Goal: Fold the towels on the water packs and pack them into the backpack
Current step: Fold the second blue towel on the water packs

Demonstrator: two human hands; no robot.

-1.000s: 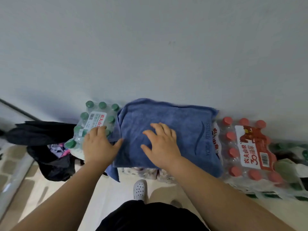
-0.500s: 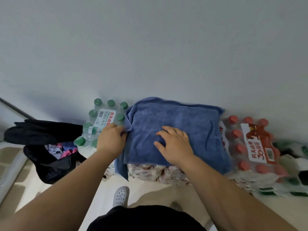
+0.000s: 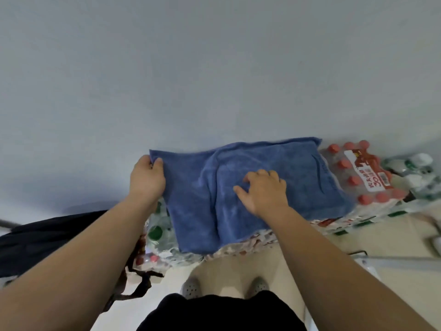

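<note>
Head view: blue microfibre towel [image 3: 298, 168] lies flat across the shrink-wrapped water packs against the grey wall [image 3: 214, 68]. It covers most of the green-capped bottle pack [image 3: 157, 231] and butts against the red-capped bottle pack [image 3: 365, 177] on the right. Left hand [image 3: 146, 177] pinches the towel's far-left corner between thumb and fingers, with the edge lifted off the pack. Right hand [image 3: 265, 194] sits mid-towel, fingers [image 3: 262, 175] bent with tips down on the cloth and thumb spread; it's pressing, not gripping, as far as I can tell. A soft ridge runs front to back just left of the right hand. Black fabric backpack [image 3: 55, 232] is slumped on the tiled floor [image 3: 226, 266] to the left, near the packs; I can't tell if its mouth is open. My read: this is a left-over-right fold, early in the task. Keep the right hand as the anchor along the crease line. Carry the left corner over low and taut and land it on the far-right corner. Then sweep the ridge flat before the next fold. Risk: the near edge overhangs the pack front and could drag the towel off.
</note>
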